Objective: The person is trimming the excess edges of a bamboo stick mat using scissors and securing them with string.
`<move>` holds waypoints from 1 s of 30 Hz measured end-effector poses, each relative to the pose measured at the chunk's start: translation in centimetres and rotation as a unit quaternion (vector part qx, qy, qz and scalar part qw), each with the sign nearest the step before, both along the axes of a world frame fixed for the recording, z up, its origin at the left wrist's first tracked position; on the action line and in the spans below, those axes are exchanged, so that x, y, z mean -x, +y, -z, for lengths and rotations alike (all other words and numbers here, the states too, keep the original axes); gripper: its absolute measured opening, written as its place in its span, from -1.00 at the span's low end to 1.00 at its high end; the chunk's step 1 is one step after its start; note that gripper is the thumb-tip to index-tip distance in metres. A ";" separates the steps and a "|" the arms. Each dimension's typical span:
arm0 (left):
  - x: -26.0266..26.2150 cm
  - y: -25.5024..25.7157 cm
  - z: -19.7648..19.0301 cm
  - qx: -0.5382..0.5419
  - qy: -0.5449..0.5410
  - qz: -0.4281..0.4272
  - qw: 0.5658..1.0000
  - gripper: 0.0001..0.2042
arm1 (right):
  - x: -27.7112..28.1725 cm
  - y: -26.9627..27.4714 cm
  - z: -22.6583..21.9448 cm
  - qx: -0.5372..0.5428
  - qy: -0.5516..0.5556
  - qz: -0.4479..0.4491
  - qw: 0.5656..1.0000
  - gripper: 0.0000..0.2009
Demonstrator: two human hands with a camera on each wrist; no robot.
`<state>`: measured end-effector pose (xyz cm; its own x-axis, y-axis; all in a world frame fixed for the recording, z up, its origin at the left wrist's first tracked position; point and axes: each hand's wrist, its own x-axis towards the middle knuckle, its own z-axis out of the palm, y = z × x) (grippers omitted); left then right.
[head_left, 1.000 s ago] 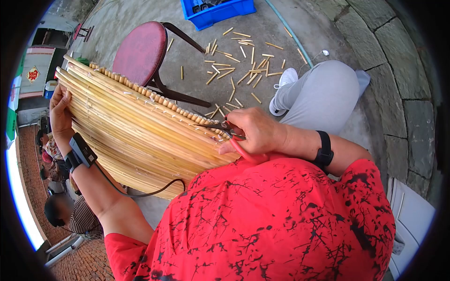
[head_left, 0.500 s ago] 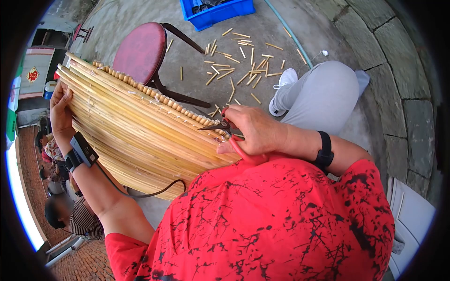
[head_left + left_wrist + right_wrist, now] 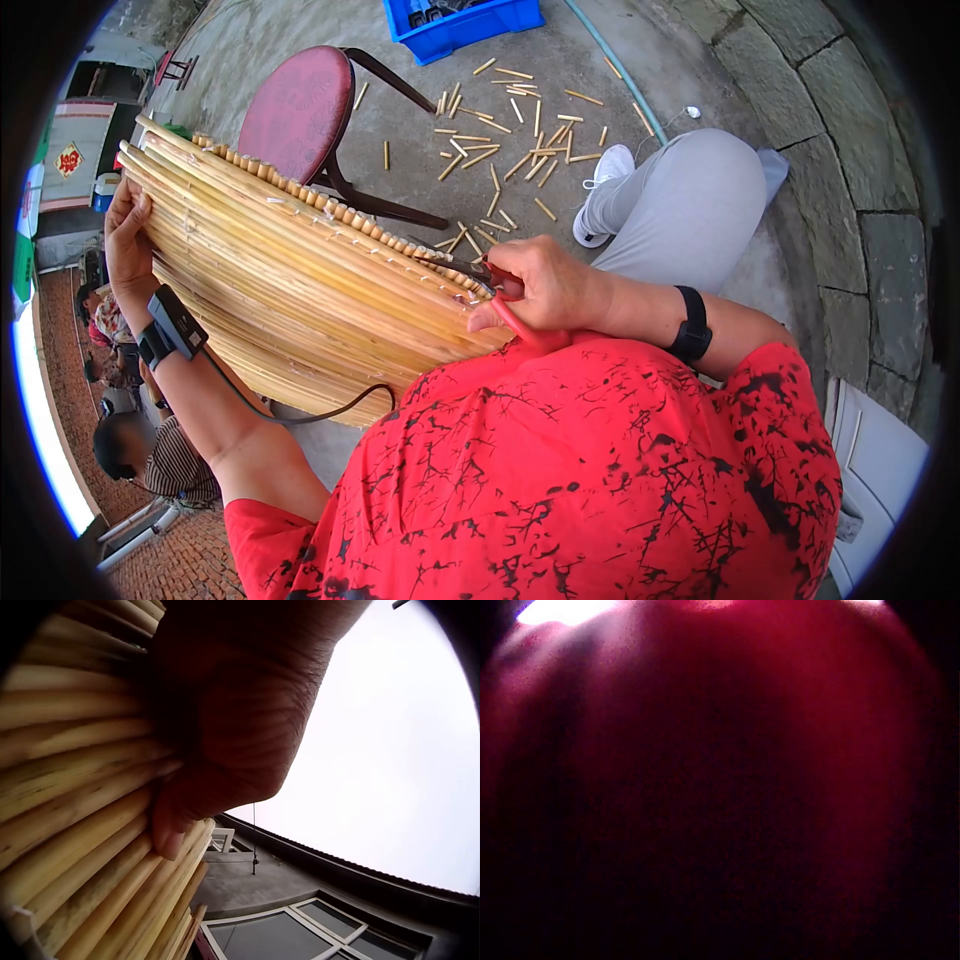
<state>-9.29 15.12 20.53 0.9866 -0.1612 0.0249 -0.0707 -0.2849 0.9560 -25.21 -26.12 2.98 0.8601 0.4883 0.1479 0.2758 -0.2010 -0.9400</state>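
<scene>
A mat of pale yellow reed-like stalks (image 3: 300, 270), bound with white string, slants across the front of the body. My left hand (image 3: 127, 230) grips its far left end; in the left wrist view the thumb (image 3: 171, 836) lies over the stalks. My right hand (image 3: 555, 285) holds red-handled scissors (image 3: 530, 328) near the mat's right end. Their dark blades lie along the row of cut stalk ends (image 3: 365, 225), partly behind the mat's edge. The right wrist view is filled with dark, blurred red.
Short cut stalk pieces (image 3: 545, 155) litter the concrete floor. A stool with a dark red seat (image 3: 297, 115) stands just beyond the mat, and a blue crate (image 3: 470, 30) sits farther off. A pale hose (image 3: 615, 65) runs across the floor. Other people (image 3: 180, 465) sit at the left.
The scissor blades were spread over the mat's face half a second ago; now they lie at its cut edge, partly hidden. The left hand keeps its hold with hardly any movement.
</scene>
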 end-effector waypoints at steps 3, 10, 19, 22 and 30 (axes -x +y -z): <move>-0.2 -0.2 -0.1 0.006 0.009 0.028 1.000 -0.91 | -0.5 0.1 -0.1 0.057 -0.069 0.006 0.996 -0.42; -0.2 -0.2 -0.1 0.020 0.020 0.028 0.999 -0.87 | -0.5 0.5 -0.3 0.072 -0.084 0.016 0.994 -0.36; -0.4 0.5 0.1 0.028 0.021 0.016 0.999 -0.78 | 0.2 0.3 -0.2 -0.017 -0.010 0.012 1.000 -0.43; -0.6 0.9 0.1 0.012 0.015 0.038 0.999 -0.76 | -0.3 0.2 0.0 0.008 -0.032 0.007 0.999 -0.43; -0.5 0.3 0.0 0.017 0.020 0.045 0.999 -0.73 | -0.8 0.2 -0.9 0.093 -0.091 0.011 0.991 -0.34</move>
<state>-8.78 15.42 20.50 0.9686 -0.2486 -0.0069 -0.0563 -0.2459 0.9677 -24.43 -25.89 3.88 0.8380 0.5037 0.2099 0.4305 -0.3739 -0.8215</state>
